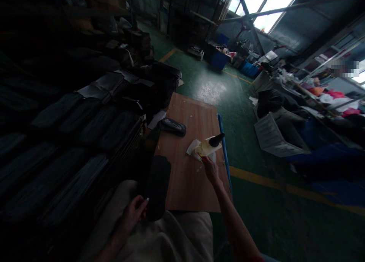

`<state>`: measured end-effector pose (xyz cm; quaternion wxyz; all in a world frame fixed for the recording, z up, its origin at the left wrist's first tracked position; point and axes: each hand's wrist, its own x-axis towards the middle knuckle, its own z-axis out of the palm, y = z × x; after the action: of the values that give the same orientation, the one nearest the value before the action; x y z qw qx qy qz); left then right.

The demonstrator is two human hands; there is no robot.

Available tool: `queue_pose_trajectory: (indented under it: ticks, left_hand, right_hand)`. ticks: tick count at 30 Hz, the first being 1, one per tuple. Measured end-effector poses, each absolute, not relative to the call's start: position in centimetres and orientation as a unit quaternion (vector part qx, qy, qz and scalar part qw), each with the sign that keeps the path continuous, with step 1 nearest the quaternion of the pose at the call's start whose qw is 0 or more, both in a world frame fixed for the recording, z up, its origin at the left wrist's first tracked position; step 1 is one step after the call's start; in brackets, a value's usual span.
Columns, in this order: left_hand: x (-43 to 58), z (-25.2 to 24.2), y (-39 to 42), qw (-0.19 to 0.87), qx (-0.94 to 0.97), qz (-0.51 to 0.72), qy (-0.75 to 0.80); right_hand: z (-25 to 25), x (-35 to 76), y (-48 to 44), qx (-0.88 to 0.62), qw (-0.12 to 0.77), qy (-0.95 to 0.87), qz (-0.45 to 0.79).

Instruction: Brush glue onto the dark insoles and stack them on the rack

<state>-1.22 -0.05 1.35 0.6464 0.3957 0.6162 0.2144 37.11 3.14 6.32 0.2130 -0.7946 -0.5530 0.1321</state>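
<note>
A wooden board (194, 186) serves as a tabletop before me. My right hand (210, 167) is closed on a thin yellowish stick, whose tip reaches a small round container (199, 151) on a pale sheet. Beside it lies a pale bottle (207, 144) with a black nozzle (216, 140). A dark, flat, elongated piece (158, 186) overlaps the board's near left edge. My left hand (139, 207) is at that piece's lower left, fingers pinched by a tiny white spot; what they hold is too small to name. A dark sole-shaped stack (172, 127) rests farther up the board.
Rows of dark elongated pieces (68, 140) fill the left side. A grey bin (281, 134) with dark material stands at right, near heaped goods. Farther back are a blue bin (219, 59) and a green floor (242, 106) with yellow lines.
</note>
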Motion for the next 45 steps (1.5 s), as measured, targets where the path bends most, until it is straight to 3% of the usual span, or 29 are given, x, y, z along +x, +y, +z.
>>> queue_pose_trajectory:
  ticks: [4, 11, 15, 24, 29, 34, 45]
  left_hand:
    - [-1.3, 0.9, 0.0, 0.653, 0.392, 0.221, 0.609]
    - [-1.1, 1.5, 0.1, 0.647, 0.389, 0.222, 0.617]
    - [-1.0, 2.0, 0.1, 0.651, 0.389, 0.216, 0.615]
    - [-1.3, 1.7, 0.0, 0.666, 0.385, 0.217, 0.602]
    - [-1.5, 1.6, -0.3, 0.664, 0.393, 0.219, 0.598]
    - [-1.2, 2.0, -0.2, 0.657, 0.384, 0.225, 0.608]
    - [-1.3, 2.3, 0.0, 0.682, 0.352, 0.276, 0.579]
  right_hand:
    - [6.6, 36.8, 2.0, -0.811, 0.285, -0.494, 0.13]
    - [4.5, 35.5, 4.5, -0.713, 0.618, -0.249, 0.22]
    - [2.9, 34.8, 5.2, -0.68, 0.687, -0.135, 0.219]
    - [4.1, 33.8, 0.8, -0.675, 0.695, -0.096, 0.227]
    - [6.6, 30.1, -1.3, -0.648, 0.688, -0.102, 0.311]
    - [9.5, 25.3, -1.4, -0.632, 0.638, -0.2, 0.392]
    - [10.7, 21.0, 1.7, -0.656, 0.516, -0.432, 0.343]
